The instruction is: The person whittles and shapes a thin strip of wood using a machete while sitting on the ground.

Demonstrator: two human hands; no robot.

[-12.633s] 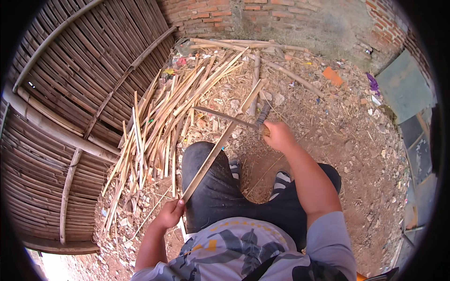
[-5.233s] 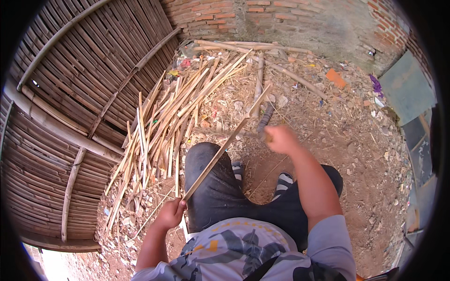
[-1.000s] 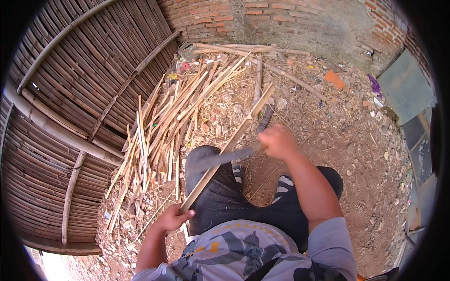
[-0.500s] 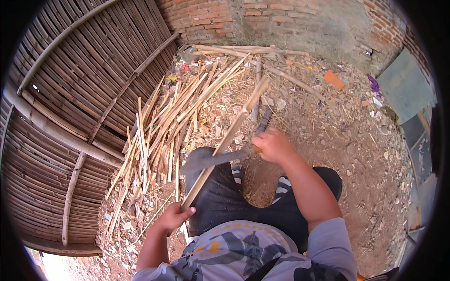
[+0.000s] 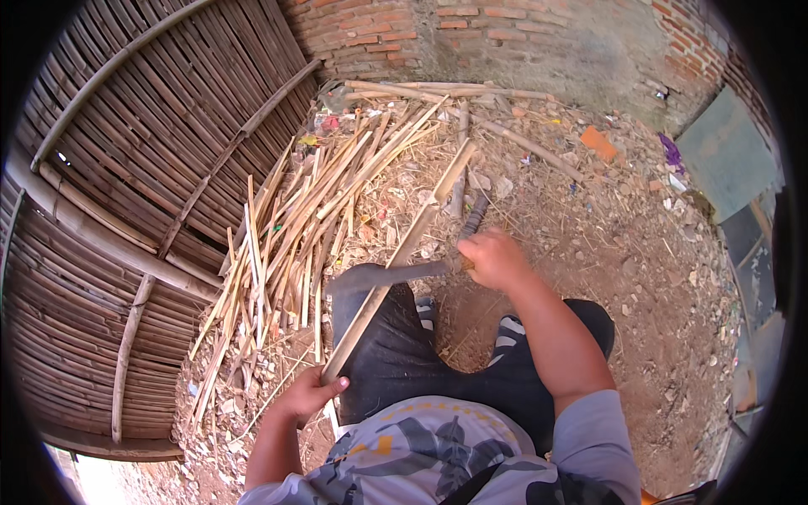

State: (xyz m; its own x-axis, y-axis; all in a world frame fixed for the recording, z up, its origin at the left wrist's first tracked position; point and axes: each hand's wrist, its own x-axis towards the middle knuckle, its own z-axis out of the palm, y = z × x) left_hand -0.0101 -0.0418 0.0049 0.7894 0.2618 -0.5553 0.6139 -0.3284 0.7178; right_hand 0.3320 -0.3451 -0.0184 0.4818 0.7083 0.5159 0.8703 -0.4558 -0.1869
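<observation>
So, take the bamboo strip (image 5: 410, 244) as the landmark: left hand (image 5: 308, 394) at its near end, left leg (image 5: 389, 358) beneath, knife (image 5: 412, 271) across its middle, right hand (image 5: 495, 259) off to its right. Left of the strip, there's the stick pile (image 5: 330, 198), with the bamboo wall (image 5: 168, 126) farther left. Beyond its far end, poles (image 5: 528, 149), then the brick wall (image 5: 505, 34). Well off right of it, a flat sheet (image 5: 728, 156)!

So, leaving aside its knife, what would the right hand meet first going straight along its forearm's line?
Probably the dark ridged rod just beyond the right hand, though their depth gap is unclear.
</observation>
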